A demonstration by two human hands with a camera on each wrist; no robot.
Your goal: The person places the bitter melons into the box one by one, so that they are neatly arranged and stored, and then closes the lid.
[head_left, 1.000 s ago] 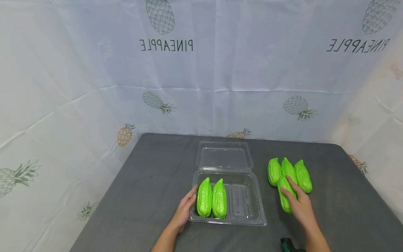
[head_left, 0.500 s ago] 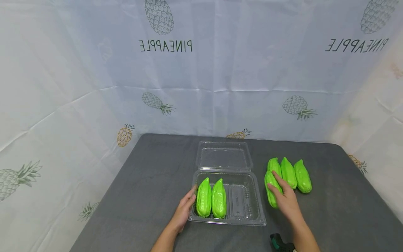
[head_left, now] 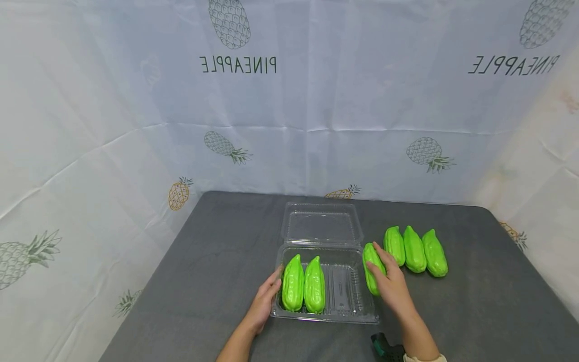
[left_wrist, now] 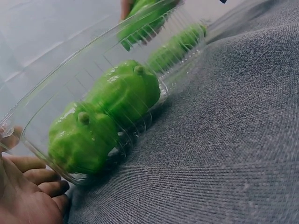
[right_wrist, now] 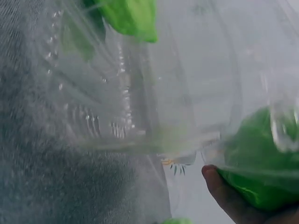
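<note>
A clear plastic clamshell container (head_left: 341,319) lies with its lid folded back. Two green bitter melons (head_left: 293,284) sit side by side in its left half, stem ends toward me. My left hand (head_left: 264,304) holds the container's left side; in the left wrist view the thumb is at the rim and the fingers (left_wrist: 39,176) lie below it, against the wall. My right hand (head_left: 391,284) grips another bitter melon (head_left: 372,269) between thumb and fingers, at the container's right edge. In the right wrist view this melon (right_wrist: 261,158) shows partly through clear plastic.
Three more bitter melons (head_left: 413,250) lie in a row on the grey cloth-covered table (head_left: 226,241), right of the container. The raised lid (head_left: 322,223) lies behind the tray. A white curtain (head_left: 307,100) with pineapple prints hangs behind the table.
My right hand has carried its bitter melon leftward, from in front of the other melons to the container's right edge. My left hand has stayed at the container's left side.
</note>
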